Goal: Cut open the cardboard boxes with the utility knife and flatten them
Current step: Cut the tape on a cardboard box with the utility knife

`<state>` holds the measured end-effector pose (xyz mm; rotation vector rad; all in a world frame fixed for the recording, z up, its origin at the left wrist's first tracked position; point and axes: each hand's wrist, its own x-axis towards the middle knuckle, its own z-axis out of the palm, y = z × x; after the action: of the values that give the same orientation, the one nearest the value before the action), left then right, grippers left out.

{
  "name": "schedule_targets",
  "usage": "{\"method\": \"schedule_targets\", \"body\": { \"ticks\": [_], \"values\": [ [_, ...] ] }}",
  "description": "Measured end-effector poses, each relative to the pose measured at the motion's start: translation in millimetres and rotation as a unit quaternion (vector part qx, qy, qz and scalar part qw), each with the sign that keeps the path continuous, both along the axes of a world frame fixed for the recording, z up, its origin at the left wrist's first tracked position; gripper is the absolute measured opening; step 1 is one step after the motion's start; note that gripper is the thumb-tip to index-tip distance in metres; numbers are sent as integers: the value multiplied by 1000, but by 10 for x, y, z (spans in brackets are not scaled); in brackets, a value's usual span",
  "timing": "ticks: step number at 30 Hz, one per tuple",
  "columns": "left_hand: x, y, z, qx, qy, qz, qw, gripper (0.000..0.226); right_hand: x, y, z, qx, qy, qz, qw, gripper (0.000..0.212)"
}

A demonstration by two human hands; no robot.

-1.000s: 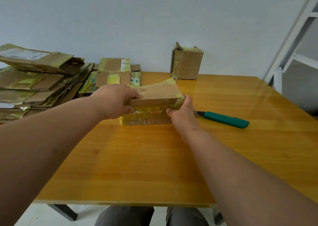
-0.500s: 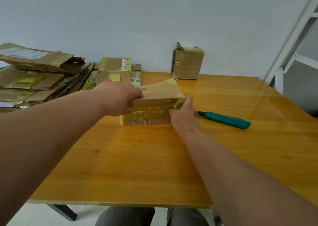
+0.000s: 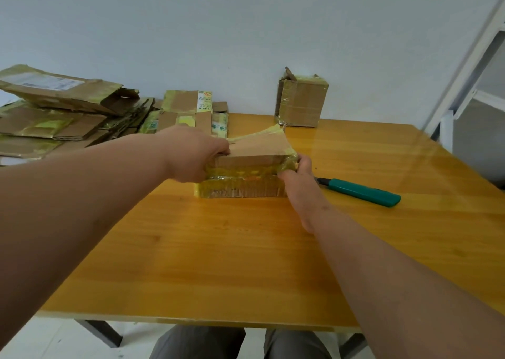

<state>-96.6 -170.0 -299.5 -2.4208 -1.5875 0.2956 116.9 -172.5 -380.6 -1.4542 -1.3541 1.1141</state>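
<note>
Altogether two boxes [image 3: 246, 167] [image 3: 302, 103], one knife [image 3: 363, 192]

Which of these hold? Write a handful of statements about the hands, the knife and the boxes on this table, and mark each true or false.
1. Both hands grip the taped box in the middle of the table. True: the left hand and the right hand hold the taped box at its two ends.
2. The right hand holds the utility knife. False: the utility knife lies on the table, to the right of that hand.
3. An upright box stands at the table's far edge, near the wall. True: the small box.
4. The flattened cardboard lies on the right. False: the flattened pile is on the left.
</note>
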Motion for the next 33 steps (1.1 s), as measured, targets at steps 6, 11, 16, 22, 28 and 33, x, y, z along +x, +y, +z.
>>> {"method": "schedule_targets", "body": {
  "ticks": [6,11,16,22,28,33],
  "values": [
    [-46,-36,-115,25,15,4,1000,73,8,-8,-3,-9,-14,0,1000,45],
    [-65,-38,-167,46,-25,-2,999,67,27,-44,19,-8,-14,6,1000,50],
    [-79,-40,-175,63,-26,-47,997,60,29,-99,18,5,-34,8,999,75],
    [-7,-41,-106,66,34,-77,994,64,14,-74,12,6,-63,-11,998,56],
    [12,-35,-88,58,21,-55,997,62,-21,-29,38,-11,-79,-28,996,50],
    [74,-79,-59,92,46,-45,994,54,-75,4,51,-19,-87,-55,994,47]
  ]
}}
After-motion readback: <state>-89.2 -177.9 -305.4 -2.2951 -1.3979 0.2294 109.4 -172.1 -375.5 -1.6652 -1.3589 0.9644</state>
